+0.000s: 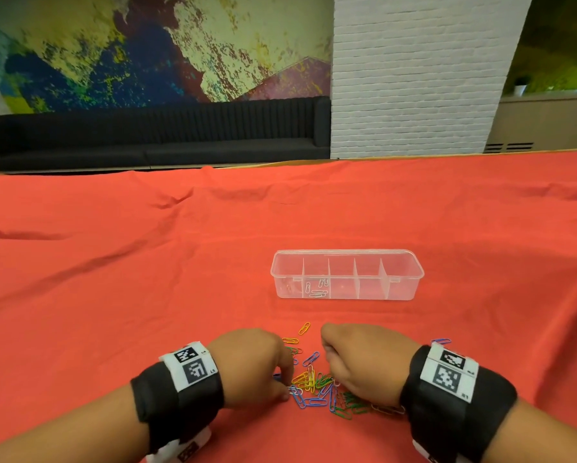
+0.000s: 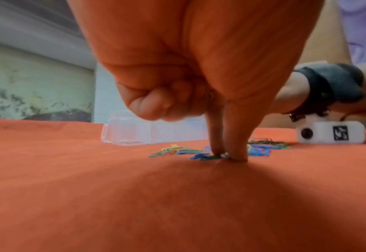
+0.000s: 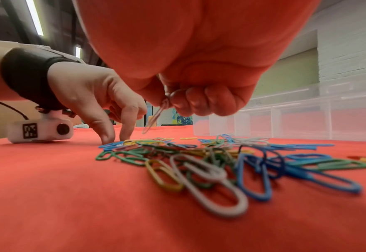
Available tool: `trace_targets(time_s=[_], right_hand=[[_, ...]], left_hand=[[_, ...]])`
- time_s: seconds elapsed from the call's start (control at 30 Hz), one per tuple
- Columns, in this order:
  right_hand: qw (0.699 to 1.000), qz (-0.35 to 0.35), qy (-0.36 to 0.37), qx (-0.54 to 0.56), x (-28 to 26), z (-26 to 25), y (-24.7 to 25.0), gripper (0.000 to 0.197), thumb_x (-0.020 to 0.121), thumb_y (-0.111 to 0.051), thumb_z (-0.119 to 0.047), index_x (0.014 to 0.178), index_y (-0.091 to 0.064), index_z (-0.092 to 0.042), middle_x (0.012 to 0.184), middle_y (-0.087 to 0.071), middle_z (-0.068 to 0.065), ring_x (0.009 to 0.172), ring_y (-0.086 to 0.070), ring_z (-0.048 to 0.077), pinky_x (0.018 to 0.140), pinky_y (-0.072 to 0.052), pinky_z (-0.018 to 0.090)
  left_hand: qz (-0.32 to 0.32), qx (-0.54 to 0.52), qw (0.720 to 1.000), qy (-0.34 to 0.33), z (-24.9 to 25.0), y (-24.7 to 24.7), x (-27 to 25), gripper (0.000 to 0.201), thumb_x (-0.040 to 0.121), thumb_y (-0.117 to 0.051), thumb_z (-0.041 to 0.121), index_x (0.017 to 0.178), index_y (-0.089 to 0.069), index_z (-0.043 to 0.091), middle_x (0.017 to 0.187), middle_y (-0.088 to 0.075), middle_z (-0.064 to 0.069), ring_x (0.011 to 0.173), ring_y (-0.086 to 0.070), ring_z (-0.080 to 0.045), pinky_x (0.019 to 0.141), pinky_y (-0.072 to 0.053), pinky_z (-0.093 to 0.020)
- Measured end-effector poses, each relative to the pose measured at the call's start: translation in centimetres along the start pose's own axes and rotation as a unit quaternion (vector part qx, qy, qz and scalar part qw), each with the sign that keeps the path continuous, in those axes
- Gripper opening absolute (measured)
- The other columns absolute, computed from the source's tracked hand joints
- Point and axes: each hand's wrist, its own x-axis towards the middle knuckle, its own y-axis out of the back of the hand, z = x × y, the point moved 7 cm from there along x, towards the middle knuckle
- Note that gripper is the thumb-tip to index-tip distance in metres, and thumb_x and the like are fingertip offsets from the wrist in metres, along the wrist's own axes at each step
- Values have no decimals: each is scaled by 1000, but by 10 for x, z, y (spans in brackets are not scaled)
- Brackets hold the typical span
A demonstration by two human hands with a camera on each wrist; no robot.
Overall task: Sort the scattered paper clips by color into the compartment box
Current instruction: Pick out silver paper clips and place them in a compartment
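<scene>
A clear compartment box (image 1: 347,297) stands on the red cloth, with several white clips (image 1: 318,289) in its second compartment from the left. A mixed pile of blue, green, yellow and white paper clips (image 1: 317,385) lies in front of it, between my hands. My left hand (image 1: 289,390) has its thumb and forefinger tips (image 2: 238,153) down on the cloth, pinching a pale clip (image 2: 224,155) at the pile's left edge; its other fingers are curled. My right hand (image 3: 171,100) hovers over the pile's right side, its curled fingers holding a white clip (image 3: 154,117) that hangs down.
The red cloth (image 1: 147,279) covers the whole table, with folds at the far left. A lone yellow clip (image 1: 304,328) lies between pile and box, and a blue one (image 1: 442,341) beside my right wristband. The box (image 3: 285,122) is close behind the pile.
</scene>
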Motion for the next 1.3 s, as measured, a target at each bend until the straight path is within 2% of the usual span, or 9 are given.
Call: trace_targets(time_s=[0.23, 0.37, 0.43, 0.5, 0.6, 0.73, 1.07, 1.13, 1.3], right_hand=[[999, 42, -6, -24, -2, 6, 17, 15, 97, -34, -32, 91, -43, -23, 86, -55, -2, 77, -51, 26, 70, -44, 43], [986, 63, -46, 149, 5, 26, 39, 17, 97, -44, -29, 81, -44, -23, 73, -52, -7, 65, -46, 15, 63, -41, 34], [929, 52, -119, 345, 7, 44, 40, 19, 97, -49, -19, 78, -47, -18, 66, -50, -1, 56, -43, 15, 55, -38, 32], [819, 28, -166, 549, 6, 48, 34, 15, 98, -49, -12, 83, -49, -12, 68, -53, 10, 50, -45, 16, 47, -40, 29], [706, 24, -170, 687, 7, 45, 36, 8, 97, -51, -9, 90, -48, -10, 72, -59, 12, 50, -50, 16, 43, -46, 25], [672, 43, -173, 719, 10, 46, 35, 7, 94, -55, -3, 97, -50, -6, 74, -63, 14, 53, -55, 18, 44, -52, 25], [649, 121, -206, 722, 19, 58, 26, 10, 93, -55, 5, 100, -62, 6, 85, -64, 19, 73, -69, 26, 61, -60, 31], [652, 137, -217, 713, 22, 61, 26, 7, 93, -55, 3, 94, -62, 0, 84, -63, 17, 73, -67, 26, 60, -59, 32], [674, 136, -242, 685, 30, 66, 22, 9, 92, -61, -5, 89, -68, -10, 71, -60, 2, 57, -49, 12, 49, -42, 24]], left_hand=[[31, 48, 996, -65, 8, 12, -6, 25, 87, -49, 42, 102, -63, 28, 105, -63, 6, 93, -60, -21, 78, -51, -33], [19, -142, 990, 14, -21, 25, -6, 19, 77, -48, 36, 81, -59, 21, 68, -54, 8, 62, -48, -8, 62, -43, -26], [-7, -307, 950, 53, -28, 28, -3, 18, 73, -44, 31, 69, -51, 15, 56, -39, 8, 51, -34, -7, 51, -32, -27], [2, -416, 906, 82, -28, 34, 0, 20, 70, -43, 35, 62, -45, 17, 53, -32, 8, 49, -26, -10, 47, -22, -28], [34, -511, 852, 105, -24, 39, 7, 32, 83, -50, 32, 55, -41, 20, 48, -34, 2, 43, -30, -15, 45, -22, -24], [29, -690, 716, 104, -13, 36, 23, 33, 98, -52, 32, 68, -45, 20, 57, -40, 0, 46, -43, -12, 39, -30, -19], [2, -791, 599, 126, 2, 22, 48, 11, 88, -59, -3, 94, -55, 6, 71, -62, -13, 68, -68, -26, 53, -56, -25], [2, -780, 610, 139, 2, 18, 52, 14, 87, -61, 3, 98, -54, 7, 71, -59, -9, 65, -64, -22, 53, -52, -26], [-4, -675, 729, 110, 9, 25, 62, 30, 77, -77, 43, 82, -55, 22, 62, -37, 6, 52, -31, -9, 50, -15, -25]])
